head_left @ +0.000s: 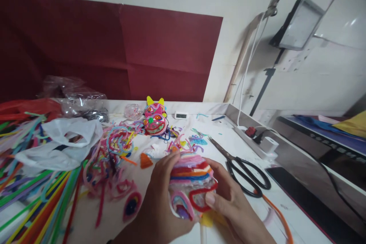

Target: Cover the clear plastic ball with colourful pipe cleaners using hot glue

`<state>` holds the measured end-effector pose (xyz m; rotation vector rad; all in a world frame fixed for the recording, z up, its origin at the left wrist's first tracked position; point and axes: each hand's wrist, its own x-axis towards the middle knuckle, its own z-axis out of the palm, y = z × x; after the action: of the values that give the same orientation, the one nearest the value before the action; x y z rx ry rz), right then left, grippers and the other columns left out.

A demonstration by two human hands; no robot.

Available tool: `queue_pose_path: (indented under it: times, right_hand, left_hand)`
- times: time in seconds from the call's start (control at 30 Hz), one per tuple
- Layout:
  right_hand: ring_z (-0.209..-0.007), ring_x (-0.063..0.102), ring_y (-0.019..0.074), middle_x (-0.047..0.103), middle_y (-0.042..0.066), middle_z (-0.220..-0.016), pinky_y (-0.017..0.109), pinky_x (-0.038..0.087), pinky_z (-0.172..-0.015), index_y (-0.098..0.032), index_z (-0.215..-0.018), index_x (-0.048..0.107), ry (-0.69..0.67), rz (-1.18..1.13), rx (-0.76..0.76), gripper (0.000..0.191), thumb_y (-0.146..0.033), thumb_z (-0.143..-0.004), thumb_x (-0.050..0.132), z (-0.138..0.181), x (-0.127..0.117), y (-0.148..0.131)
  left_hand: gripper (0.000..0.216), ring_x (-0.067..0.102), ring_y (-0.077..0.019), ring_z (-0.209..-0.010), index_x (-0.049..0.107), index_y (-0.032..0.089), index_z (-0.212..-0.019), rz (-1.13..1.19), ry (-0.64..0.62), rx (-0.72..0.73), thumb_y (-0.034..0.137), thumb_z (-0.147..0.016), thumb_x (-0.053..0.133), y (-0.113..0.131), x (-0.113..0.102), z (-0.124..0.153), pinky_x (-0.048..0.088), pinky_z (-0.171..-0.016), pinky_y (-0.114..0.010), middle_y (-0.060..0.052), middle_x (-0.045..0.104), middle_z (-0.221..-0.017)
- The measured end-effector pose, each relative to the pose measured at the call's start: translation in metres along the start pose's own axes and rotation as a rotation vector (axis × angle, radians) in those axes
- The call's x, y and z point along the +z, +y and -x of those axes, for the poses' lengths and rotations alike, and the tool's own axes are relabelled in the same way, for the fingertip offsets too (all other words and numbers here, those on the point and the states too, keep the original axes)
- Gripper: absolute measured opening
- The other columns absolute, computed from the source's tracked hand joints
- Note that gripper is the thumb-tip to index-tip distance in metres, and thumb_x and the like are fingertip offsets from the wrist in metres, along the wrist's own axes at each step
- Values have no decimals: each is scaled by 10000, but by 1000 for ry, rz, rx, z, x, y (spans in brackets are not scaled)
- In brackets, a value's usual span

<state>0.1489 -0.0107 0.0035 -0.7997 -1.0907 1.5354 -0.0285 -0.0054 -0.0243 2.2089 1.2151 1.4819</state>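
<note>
Between my two hands is a rounded mask-like shell (183,185), partly see-through. Bands of pink, red, orange and blue pipe cleaner cross its top, and a red loop and a pink curve lie lower down. My left hand (162,194) is closed round its left side. On the right, my right hand (228,202) grips the edge, its thumb resting near the red loop. A yellow piece (213,219) shows below the shell. Just beyond it lie pink pipe cleaner curls (183,143) and an orange piece (146,161). The shell's underside is hidden.
Black-handled scissors (243,173) lie right of my hands. A finished-looking colourful mask (155,118) stands at the back beside a small digital display (181,115). Left are bundled pipe cleaners (42,206), a tangled heap (117,141) and a white plastic bag (65,137). A power strip (257,143) runs along the right edge.
</note>
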Motion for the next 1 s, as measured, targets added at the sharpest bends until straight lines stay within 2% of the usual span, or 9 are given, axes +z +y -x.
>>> queue_pose_path:
  times: [0.1, 0.23, 0.4, 0.5, 0.67, 0.87, 1.0]
  right_hand:
    - [-1081, 677, 301, 693, 95, -1237, 428, 546, -906, -298, -1243, 586, -11, -25, 21, 653, -454, -672, 862, 1, 0, 1]
    - [-1127, 661, 299, 679, 74, -1272, 410, 539, -914, -327, -1239, 586, -37, -54, 52, 622, -450, -690, 852, 2, -3, 3]
    - [-1147, 656, 302, 660, 79, -1310, 416, 536, -924, -327, -1253, 590, -50, -48, 79, 613, -454, -708, 838, 2, -5, 4]
    - [-1143, 660, 310, 665, 84, -1303, 430, 536, -926, -329, -1253, 600, -40, -35, 89, 624, -464, -694, 843, 2, -4, 4]
    - [-1160, 654, 313, 666, 95, -1304, 417, 532, -937, -319, -1260, 597, -38, -71, 97, 662, -454, -672, 870, 3, -3, 3]
    - [-1203, 630, 307, 649, 81, -1338, 419, 508, -990, -323, -1258, 603, -83, -113, 113, 634, -404, -691, 877, 2, -7, 3]
    - [-1195, 637, 317, 654, 75, -1339, 449, 493, -1012, -333, -1263, 611, -74, -161, 117, 614, -388, -708, 867, 2, -5, 7]
  left_hand:
    - [1097, 438, -416, -1375, 263, 303, -1473, 13, 24, 29, 126, -531, 795, 1, 0, -1, 426, -1119, -620, -139, 440, -1456]
    - [1173, 408, -387, -1420, 247, 359, -1481, 150, -28, -76, 60, -499, 816, 5, 1, 1, 445, -1134, -567, -98, 388, -1519]
    - [1307, 351, -410, -1458, 229, 421, -1472, 221, -52, -139, 116, -421, 944, 8, 1, 3, 443, -1136, -578, -77, 339, -1559]
    - [1322, 364, -404, -1453, 201, 430, -1470, 212, -78, -159, 97, -429, 944, 9, -1, 2, 452, -1126, -581, -87, 328, -1554]
    - [1311, 317, -422, -1470, 176, 391, -1489, 181, -108, -158, 135, -454, 939, 7, -1, 4, 379, -1155, -629, -125, 279, -1573]
    - [1315, 338, -439, -1453, 194, 427, -1469, 221, -61, -126, 102, -420, 918, 7, 3, 2, 432, -1127, -591, -98, 309, -1551]
    - [1236, 383, -418, -1428, 203, 427, -1464, 197, -38, -125, 88, -472, 858, 4, 3, 1, 460, -1111, -556, -86, 339, -1523]
